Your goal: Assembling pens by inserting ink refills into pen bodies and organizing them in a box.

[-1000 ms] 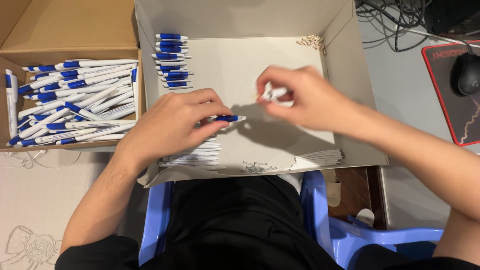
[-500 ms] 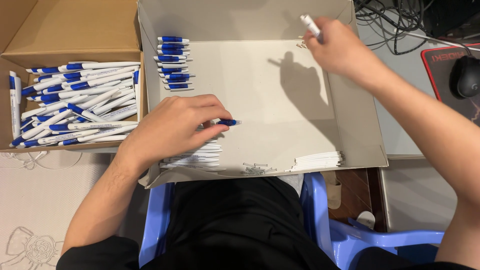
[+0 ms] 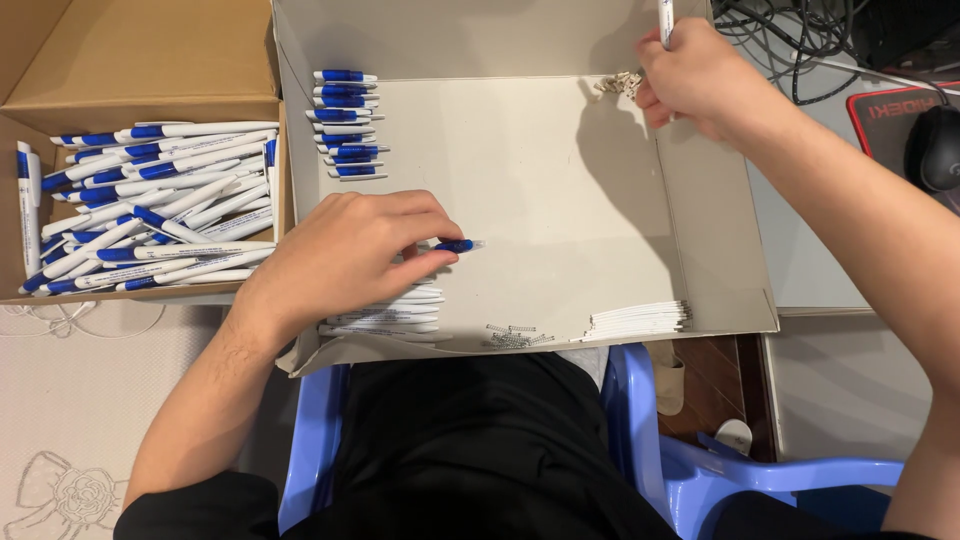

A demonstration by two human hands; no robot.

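Pen part, blue and small, sits pinched in my left hand, low over the flat grey cardboard box. My right hand is closed around a white pen barrel at the box's far corner, beside a little pile of tiny springs.
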